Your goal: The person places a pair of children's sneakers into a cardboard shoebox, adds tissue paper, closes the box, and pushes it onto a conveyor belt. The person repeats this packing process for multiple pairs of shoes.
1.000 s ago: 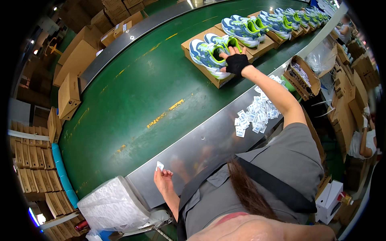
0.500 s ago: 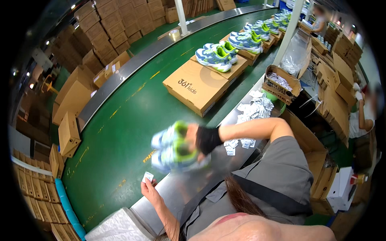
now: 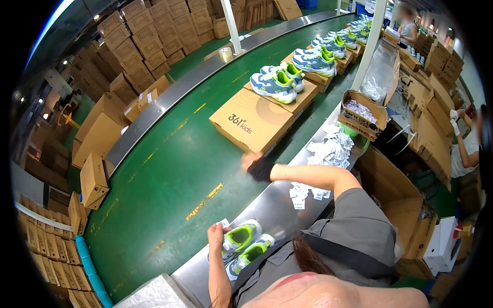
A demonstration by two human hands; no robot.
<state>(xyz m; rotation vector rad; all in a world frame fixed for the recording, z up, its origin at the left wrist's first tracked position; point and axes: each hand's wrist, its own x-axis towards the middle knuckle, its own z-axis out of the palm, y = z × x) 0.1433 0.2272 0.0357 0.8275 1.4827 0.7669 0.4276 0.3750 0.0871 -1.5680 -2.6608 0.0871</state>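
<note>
My left hand (image 3: 216,234) pinches a small white packet (image 3: 224,223), beside a pair of blue, white and lime-green sneakers (image 3: 242,237). The pair stands on the metal ledge (image 3: 264,208) close to my body. Over the green conveyor belt (image 3: 169,179), my right hand (image 3: 251,161), in a black wrist band, is near the front corner of a closed brown shoe box (image 3: 250,119). Motion blurs its fingers, and no held thing shows there. At the far end of that box, another pair of sneakers (image 3: 275,84) rests on a box top.
Loose white packets (image 3: 328,148) are heaped on the ledge to the right, by an open carton (image 3: 363,114) of more packets. Further boxes with sneakers (image 3: 314,60) line the belt. A white post (image 3: 368,46) rises beside it. Co-workers (image 3: 465,143) are at the right.
The sneakers, in my right hand before, now stand on the ledge, released. My right hand has moved away toward the shoe box. My left hand has come right, beside the sneakers, with its packet.
</note>
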